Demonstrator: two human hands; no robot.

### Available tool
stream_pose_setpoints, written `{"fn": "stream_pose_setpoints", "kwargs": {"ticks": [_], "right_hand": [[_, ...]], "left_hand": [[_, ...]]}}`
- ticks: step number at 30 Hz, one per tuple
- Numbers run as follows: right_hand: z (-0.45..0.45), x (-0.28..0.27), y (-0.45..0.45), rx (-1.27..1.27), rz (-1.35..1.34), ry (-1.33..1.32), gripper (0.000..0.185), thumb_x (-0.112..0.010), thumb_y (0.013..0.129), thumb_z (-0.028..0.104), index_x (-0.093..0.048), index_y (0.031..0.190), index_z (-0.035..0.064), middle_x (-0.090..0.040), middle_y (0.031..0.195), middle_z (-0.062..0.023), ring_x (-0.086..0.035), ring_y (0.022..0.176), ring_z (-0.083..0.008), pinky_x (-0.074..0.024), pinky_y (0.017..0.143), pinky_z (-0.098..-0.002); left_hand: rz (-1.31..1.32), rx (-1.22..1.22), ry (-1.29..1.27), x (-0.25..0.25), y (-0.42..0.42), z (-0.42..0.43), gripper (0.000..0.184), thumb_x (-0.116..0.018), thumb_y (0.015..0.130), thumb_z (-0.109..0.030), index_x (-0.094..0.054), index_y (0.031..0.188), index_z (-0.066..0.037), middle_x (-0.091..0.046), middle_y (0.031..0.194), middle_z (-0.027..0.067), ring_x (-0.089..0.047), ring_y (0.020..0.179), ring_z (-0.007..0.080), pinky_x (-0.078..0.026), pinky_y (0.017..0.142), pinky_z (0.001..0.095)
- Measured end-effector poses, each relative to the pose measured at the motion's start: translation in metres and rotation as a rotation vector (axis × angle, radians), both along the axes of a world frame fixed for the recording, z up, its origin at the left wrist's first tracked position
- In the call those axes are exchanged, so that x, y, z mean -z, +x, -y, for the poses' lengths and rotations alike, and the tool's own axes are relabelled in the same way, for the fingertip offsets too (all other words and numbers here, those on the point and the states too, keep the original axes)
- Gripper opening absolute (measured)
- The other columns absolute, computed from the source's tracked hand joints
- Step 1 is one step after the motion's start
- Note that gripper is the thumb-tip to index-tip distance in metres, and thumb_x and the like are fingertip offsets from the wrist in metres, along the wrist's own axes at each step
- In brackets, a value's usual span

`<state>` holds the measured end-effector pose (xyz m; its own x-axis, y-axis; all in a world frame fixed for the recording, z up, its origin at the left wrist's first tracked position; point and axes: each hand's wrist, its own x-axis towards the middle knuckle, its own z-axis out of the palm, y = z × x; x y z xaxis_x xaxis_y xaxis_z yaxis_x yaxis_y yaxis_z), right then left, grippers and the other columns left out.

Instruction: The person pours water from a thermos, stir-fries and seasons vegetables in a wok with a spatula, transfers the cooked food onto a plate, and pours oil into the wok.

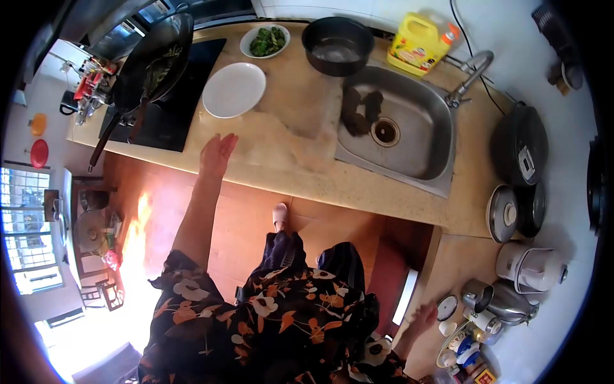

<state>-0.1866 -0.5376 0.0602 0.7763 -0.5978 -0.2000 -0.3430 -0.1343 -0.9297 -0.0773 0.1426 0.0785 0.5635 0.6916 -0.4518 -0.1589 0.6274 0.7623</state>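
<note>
My left hand [218, 155] is over the front edge of the counter, just below a white plate [234, 90]. Its fingers are stretched out and hold nothing. Far to the lower right, my right hand [422, 318] is above the side counter, close to a small round lid [447, 308]. Its fingers look spread, with nothing visible in them. Behind the plate stands a white bowl of green leaves [267, 42]. A wok [153, 67] with a spatula in it sits tilted on the black stove [173, 121].
A black basin [338, 46] and a yellow bottle [419, 45] stand behind the steel sink [416, 128], which holds dark cloth-like pieces [362, 112]. Pots and lids [519, 147] line the right wall. Jars and containers [467, 352] crowd the lower right.
</note>
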Motion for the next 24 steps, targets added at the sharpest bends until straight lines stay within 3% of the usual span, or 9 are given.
{"fn": "stream_pose_setpoints", "kwargs": {"ticks": [3, 5, 6, 9, 14, 16, 17, 19, 24], "right_hand": [[-0.118, -0.006, 0.046, -0.174, 0.003, 0.049, 0.025, -0.053, 0.093, 0.020, -0.057, 0.111, 0.0039, -0.055, 0.077, 0.0000, -0.050, 0.065, -0.0066, -0.0407, 0.056, -0.0188], [-0.219, -0.053, 0.067, -0.355, 0.031, -0.104, 0.022, -0.052, 0.093, 0.015, -0.057, 0.109, 0.0018, -0.054, 0.074, 0.0000, -0.049, 0.061, -0.0072, -0.0403, 0.055, -0.0193], [-0.244, -0.049, 0.070, -0.388, 0.047, 0.013, 0.020, -0.051, 0.093, 0.014, -0.057, 0.108, 0.0010, -0.054, 0.073, -0.0007, -0.049, 0.060, -0.0074, -0.0405, 0.053, -0.0199], [-0.297, -0.038, 0.073, -0.468, 0.074, 0.154, 0.018, -0.051, 0.093, 0.011, -0.056, 0.106, -0.0001, -0.055, 0.071, -0.0019, -0.049, 0.059, -0.0079, -0.0408, 0.052, -0.0207], [-0.341, -0.052, 0.067, -0.455, -0.005, 0.257, 0.017, -0.052, 0.094, 0.011, -0.055, 0.106, -0.0004, -0.058, 0.071, -0.0046, -0.050, 0.057, -0.0088, -0.0415, 0.051, -0.0217], [-0.349, -0.060, 0.072, -0.468, -0.022, 0.232, 0.018, -0.052, 0.094, 0.012, -0.056, 0.105, -0.0008, -0.058, 0.072, -0.0049, -0.050, 0.058, -0.0089, -0.0417, 0.052, -0.0216], [-0.350, -0.061, 0.073, -0.488, -0.035, 0.213, 0.018, -0.053, 0.094, 0.012, -0.057, 0.105, -0.0013, -0.059, 0.073, -0.0053, -0.051, 0.058, -0.0089, -0.0419, 0.052, -0.0216], [-0.352, -0.050, 0.084, -0.553, -0.033, 0.211, 0.019, -0.053, 0.094, 0.013, -0.058, 0.104, -0.0018, -0.059, 0.073, -0.0052, -0.051, 0.059, -0.0088, -0.0418, 0.052, -0.0211], [-0.375, -0.067, 0.125, -0.781, 0.093, 0.002, 0.020, -0.050, 0.094, 0.011, -0.058, 0.107, -0.0019, -0.060, 0.077, -0.0046, -0.052, 0.061, -0.0074, -0.0428, 0.056, -0.0194]], "left_hand": [[0.017, -0.072, 0.026, 0.012, 0.032, -0.060, 0.041, -0.049, 0.093, -0.012, -0.034, 0.122, 0.014, -0.057, 0.103, 0.0269, -0.057, 0.103, 0.0344, -0.051, 0.094, 0.0394], [-0.057, 0.139, 0.177, 0.007, 0.042, -0.083, 0.040, -0.052, 0.090, -0.008, -0.036, 0.120, 0.014, -0.058, 0.099, 0.0267, -0.064, 0.090, 0.0335, -0.057, 0.082, 0.0381], [-0.049, 0.133, 0.156, 0.006, 0.045, -0.086, 0.040, -0.052, 0.090, -0.008, -0.036, 0.120, 0.014, -0.058, 0.099, 0.0267, -0.064, 0.090, 0.0335, -0.057, 0.082, 0.0381], [-0.299, 0.196, 0.290, 0.002, 0.058, -0.094, 0.040, -0.057, 0.081, 0.003, -0.039, 0.116, 0.012, -0.061, 0.089, 0.0254, -0.067, 0.065, 0.0332, -0.061, 0.055, 0.0337], [-0.329, 0.197, 0.314, -0.025, 0.064, -0.089, 0.039, -0.046, 0.076, 0.007, -0.041, 0.114, 0.011, -0.061, 0.073, 0.0205, -0.068, 0.065, 0.0309, -0.061, 0.055, 0.0331], [-0.260, 0.181, 0.710, -0.033, 0.058, -0.075, 0.033, -0.049, 0.079, 0.004, -0.048, 0.112, 0.004, -0.063, 0.073, 0.0163, -0.066, 0.059, 0.0272, -0.057, 0.050, 0.0325], [-0.269, 0.192, 0.701, -0.038, 0.057, -0.067, 0.033, -0.049, 0.079, 0.004, -0.048, 0.112, 0.004, -0.063, 0.073, 0.0163, -0.066, 0.059, 0.0272, -0.057, 0.050, 0.0325], [-0.396, 0.068, 1.423, -0.053, 0.059, -0.045, 0.028, -0.055, 0.080, -0.001, -0.054, 0.108, -0.006, -0.064, 0.073, 0.0126, -0.063, 0.055, 0.0281, -0.051, 0.048, 0.0351], [-0.304, -0.017, 1.634, -0.076, 0.095, -0.009, 0.030, -0.059, 0.080, -0.005, -0.055, 0.109, -0.013, -0.061, 0.070, 0.0113, -0.059, 0.054, 0.0308, -0.048, 0.046, 0.0391]]}}
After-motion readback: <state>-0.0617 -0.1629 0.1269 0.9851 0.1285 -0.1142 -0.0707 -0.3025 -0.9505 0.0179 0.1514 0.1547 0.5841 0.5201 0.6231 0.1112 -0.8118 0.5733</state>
